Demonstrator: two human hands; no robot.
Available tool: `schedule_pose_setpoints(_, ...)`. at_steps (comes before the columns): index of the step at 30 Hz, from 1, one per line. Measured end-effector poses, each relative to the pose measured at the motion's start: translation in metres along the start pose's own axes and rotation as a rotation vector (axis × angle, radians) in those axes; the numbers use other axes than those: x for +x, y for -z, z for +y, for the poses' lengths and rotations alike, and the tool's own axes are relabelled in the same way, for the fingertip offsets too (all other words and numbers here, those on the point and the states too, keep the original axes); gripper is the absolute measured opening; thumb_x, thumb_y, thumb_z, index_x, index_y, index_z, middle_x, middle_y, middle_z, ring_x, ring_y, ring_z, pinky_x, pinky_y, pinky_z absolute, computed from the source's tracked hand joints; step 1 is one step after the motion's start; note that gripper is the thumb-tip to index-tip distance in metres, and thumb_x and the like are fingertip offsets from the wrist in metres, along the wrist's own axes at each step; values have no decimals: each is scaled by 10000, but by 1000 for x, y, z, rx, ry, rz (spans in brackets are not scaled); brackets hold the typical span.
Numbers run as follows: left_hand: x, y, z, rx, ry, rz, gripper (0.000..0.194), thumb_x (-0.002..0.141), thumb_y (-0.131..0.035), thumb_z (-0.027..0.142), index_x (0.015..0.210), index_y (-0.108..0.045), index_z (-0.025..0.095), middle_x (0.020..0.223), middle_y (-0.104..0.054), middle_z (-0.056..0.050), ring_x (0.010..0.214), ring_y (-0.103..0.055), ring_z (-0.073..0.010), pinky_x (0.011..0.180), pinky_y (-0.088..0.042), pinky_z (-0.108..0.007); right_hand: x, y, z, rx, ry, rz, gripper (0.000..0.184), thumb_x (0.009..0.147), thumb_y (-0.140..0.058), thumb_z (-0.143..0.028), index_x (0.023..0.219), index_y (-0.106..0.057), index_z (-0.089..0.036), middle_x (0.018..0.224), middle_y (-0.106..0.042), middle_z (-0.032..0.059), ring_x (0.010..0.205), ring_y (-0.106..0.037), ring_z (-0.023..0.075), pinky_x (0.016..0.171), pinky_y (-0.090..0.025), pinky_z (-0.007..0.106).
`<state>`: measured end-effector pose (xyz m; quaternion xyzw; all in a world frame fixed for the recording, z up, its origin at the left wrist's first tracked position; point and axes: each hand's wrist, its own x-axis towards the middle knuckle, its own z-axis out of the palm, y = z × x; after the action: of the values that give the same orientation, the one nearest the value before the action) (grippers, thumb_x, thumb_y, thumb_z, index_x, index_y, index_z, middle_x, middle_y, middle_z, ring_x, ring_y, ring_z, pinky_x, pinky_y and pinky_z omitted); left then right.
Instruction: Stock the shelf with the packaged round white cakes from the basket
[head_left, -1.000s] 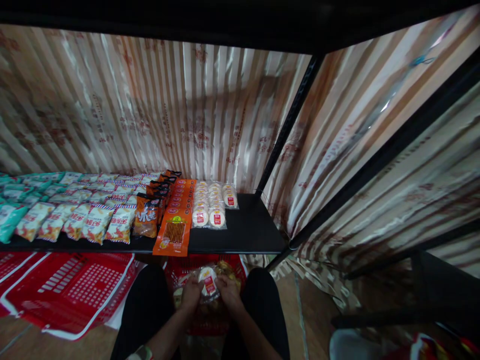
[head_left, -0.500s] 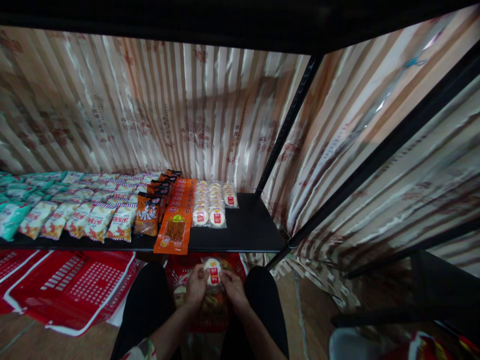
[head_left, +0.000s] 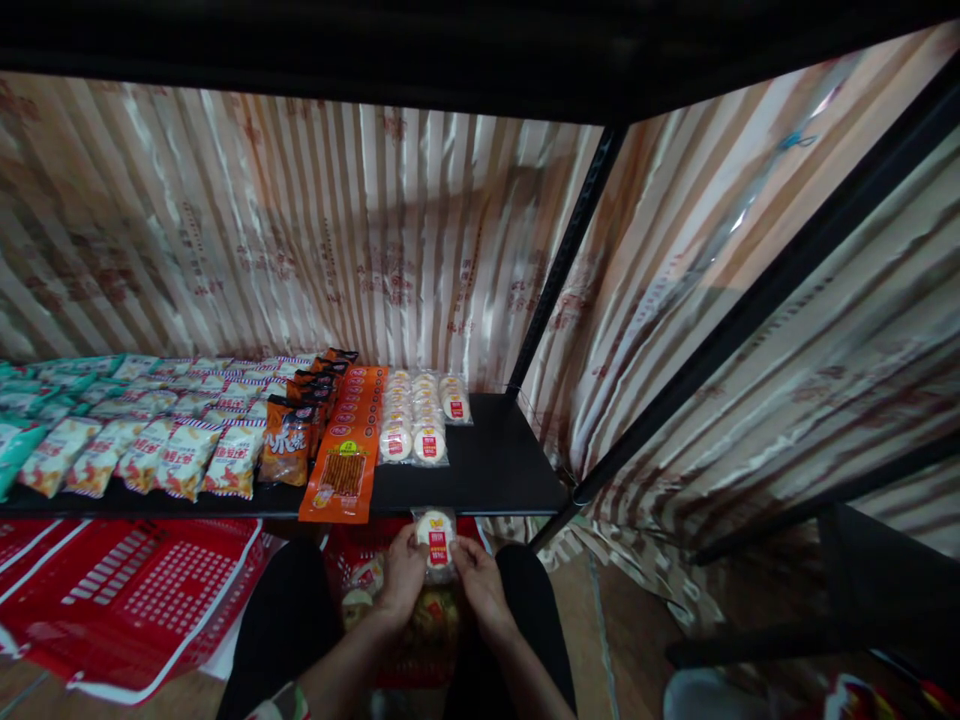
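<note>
Both my hands hold one clear packet with a round white cake and a red label (head_left: 436,541), just below the front edge of the black shelf (head_left: 495,470). My left hand (head_left: 403,575) grips its left side, my right hand (head_left: 477,578) its right side. Under them, between my knees, sits a red basket (head_left: 352,560) with more packets inside. On the shelf, rows of the same white cake packets (head_left: 420,420) lie to the right of long orange packets (head_left: 346,450).
Further left on the shelf lie dark orange bags (head_left: 289,440), striped white snack bags (head_left: 187,450) and teal bags (head_left: 30,400). Flat red baskets (head_left: 135,590) lie on the floor at left. A striped curtain (head_left: 337,230) hangs behind. Black shelf posts (head_left: 562,260) stand at right.
My two hands have lifted the cake packet out of the red basket and up toward the shelf's front edge. The view has tilted slightly.
</note>
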<state>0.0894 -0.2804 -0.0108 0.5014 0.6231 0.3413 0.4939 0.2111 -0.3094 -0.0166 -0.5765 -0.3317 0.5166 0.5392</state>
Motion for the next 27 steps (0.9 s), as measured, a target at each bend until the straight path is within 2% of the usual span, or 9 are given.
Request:
schedule_pose_setpoints(4,1,-1,15,96,-6,17,342,724,-428,75,1016,-596,135,1003,-659,-60,886,-600,-132,777,-421,-184,5,6,-7,-21,22,21,486,567,-667,-556,844,-673,-157,778,-704,76,708,-644,224,687,-497,321)
schedule_pose_setpoints(8,8,-7,25,185,-37,30,354,728,-458,79,1052,-586,143,1041,-639,-68,942,-580,-136,799,-402,-180,15,14,-11,-133,80,85,476,603,-627,-550,865,-680,-156,822,-707,80,764,-644,231,698,-497,310)
schedule_pose_setpoints(12,17,-15,33,208,-27,53,337,769,-446,108,1089,-541,154,973,-652,-61,860,-601,-126,738,-414,-185,26,24,-17,-321,155,165,414,663,-574,-517,877,-694,-184,826,-713,66,773,-644,226,706,-500,308)
schedule_pose_setpoints(16,26,-25,39,155,-33,56,231,757,-482,103,969,-540,174,838,-652,-15,758,-599,-99,676,-420,-167,36,33,-26,-452,222,231,382,686,-541,-500,863,-704,-204,875,-713,60,823,-640,221,744,-496,301)
schedule_pose_setpoints(21,38,-39,47,52,-93,45,182,745,-455,56,870,-530,165,767,-611,-3,668,-571,-82,613,-431,-159,49,39,-35,-385,206,233,404,650,-567,-493,845,-704,-167,847,-716,77,787,-646,227,705,-506,302)
schedule_pose_setpoints(24,44,-45,52,91,-155,78,186,720,-465,41,830,-559,158,796,-585,-11,689,-556,-84,644,-437,-167,59,43,-37,-331,192,249,395,624,-587,-483,823,-705,-163,833,-716,81,771,-647,234,708,-504,312)
schedule_pose_setpoints(27,47,-48,59,162,-161,114,225,707,-477,36,866,-591,146,833,-564,-30,692,-544,-89,664,-441,-179,69,49,-37,-321,188,246,382,618,-589,-476,818,-706,-172,820,-715,76,758,-646,234,703,-500,316)
